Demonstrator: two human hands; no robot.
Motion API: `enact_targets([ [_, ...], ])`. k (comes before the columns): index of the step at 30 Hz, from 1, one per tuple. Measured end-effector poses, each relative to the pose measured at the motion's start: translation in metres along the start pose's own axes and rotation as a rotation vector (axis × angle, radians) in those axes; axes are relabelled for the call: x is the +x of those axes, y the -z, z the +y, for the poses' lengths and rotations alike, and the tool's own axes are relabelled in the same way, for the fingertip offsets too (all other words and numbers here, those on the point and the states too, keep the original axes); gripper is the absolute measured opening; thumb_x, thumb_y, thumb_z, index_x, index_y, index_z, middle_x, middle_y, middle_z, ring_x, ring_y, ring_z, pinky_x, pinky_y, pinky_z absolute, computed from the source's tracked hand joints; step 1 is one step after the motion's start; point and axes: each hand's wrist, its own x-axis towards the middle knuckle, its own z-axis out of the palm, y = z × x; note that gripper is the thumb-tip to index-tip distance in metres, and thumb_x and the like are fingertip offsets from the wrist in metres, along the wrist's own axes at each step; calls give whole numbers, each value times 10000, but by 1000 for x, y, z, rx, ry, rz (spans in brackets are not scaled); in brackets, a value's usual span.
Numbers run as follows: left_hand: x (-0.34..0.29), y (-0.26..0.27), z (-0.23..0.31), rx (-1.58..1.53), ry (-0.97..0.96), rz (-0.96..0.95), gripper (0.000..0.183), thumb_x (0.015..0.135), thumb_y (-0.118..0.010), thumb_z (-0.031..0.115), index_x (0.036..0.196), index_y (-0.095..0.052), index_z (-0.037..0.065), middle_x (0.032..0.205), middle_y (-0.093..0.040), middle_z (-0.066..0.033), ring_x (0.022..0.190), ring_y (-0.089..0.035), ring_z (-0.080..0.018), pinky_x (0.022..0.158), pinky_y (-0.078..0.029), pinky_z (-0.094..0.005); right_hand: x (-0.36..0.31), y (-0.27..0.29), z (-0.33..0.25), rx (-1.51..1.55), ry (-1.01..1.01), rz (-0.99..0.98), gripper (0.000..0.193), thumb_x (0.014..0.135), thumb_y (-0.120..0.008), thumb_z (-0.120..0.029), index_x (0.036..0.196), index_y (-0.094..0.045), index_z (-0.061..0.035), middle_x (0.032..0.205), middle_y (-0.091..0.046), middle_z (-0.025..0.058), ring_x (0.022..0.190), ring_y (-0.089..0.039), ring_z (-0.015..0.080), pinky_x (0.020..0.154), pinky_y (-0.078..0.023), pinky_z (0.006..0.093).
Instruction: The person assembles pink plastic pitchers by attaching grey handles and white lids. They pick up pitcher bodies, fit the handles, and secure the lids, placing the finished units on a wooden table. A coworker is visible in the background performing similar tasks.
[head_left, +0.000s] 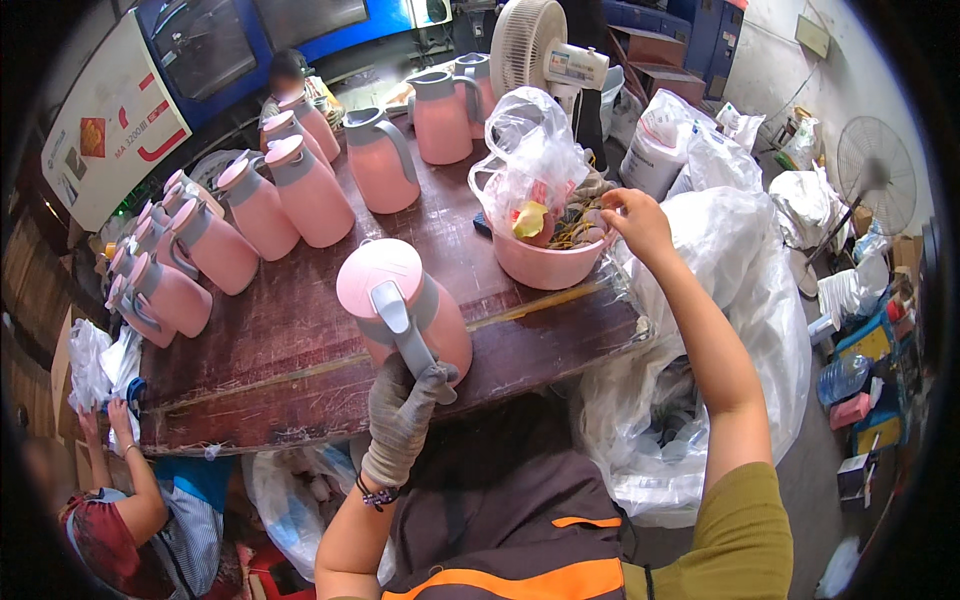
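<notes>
My left hand (402, 410), in a grey knit glove, is wrapped round the grey handle of a pink vacuum jug (445, 335) at the table's near edge. The jug's pink lid with its grey thumb lever is on. My bare right hand (640, 225) is at the right rim of a pink basin (550, 262), its fingers bent together over small round brownish parts (583, 225) in it. Whatever is between those fingers is too small to make out. A clear plastic bag (530, 145) with something yellow stands in the basin's left part.
Several pink jugs (310, 195) line the left and back of the dark red table (300, 310). Lidless ones, such as the open jug (383, 165), stand farther back. A fan (525, 45) is behind the basin. Large plastic sacks (740, 260) crowd the right. Another person (130, 510) works at lower left.
</notes>
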Motion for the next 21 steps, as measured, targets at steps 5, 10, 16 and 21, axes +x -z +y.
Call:
enact_targets([
  [5, -10, 4, 10, 42, 115, -35, 341, 924, -589, 306, 1101, -548, 18, 849, -662, -72, 630, -547, -73, 523, -393, -202, 13, -14, 19, 144, -170, -222, 220, 737, -701, -208, 870, -672, -35, 851, -663, 137, 798, -650, 278, 724, -501, 367],
  [10, -18, 12, -1, 77, 119, -44, 356, 924, -581, 312, 1119, -557, 16, 853, -669, -61, 601, -499, -59, 527, -384, -207, 16, -21, 11, 183, -164, -280, 206, 754, -695, -195, 901, -687, -52, 827, -684, 116, 763, -658, 232, 713, -501, 339],
  [16, -20, 15, -2, 47, 207, -34, 346, 900, -611, 277, 1122, -559, 17, 912, -646, -53, 691, -535, -76, 598, -435, -215, 22, -19, 28, 653, -292, -71, 163, 875, -598, -124, 954, -569, 16, 765, -639, 74, 592, -622, 137, 529, -479, 271],
  [21, -24, 17, -18, 139, 163, -46, 277, 916, -566, 246, 1100, -586, 39, 886, -635, -29, 686, -533, -82, 586, -426, -226, 0, -6, 26, 808, -317, 125, 295, 863, -601, -124, 1117, -584, 25, 912, -647, 100, 746, -638, 140, 608, -520, 259],
])
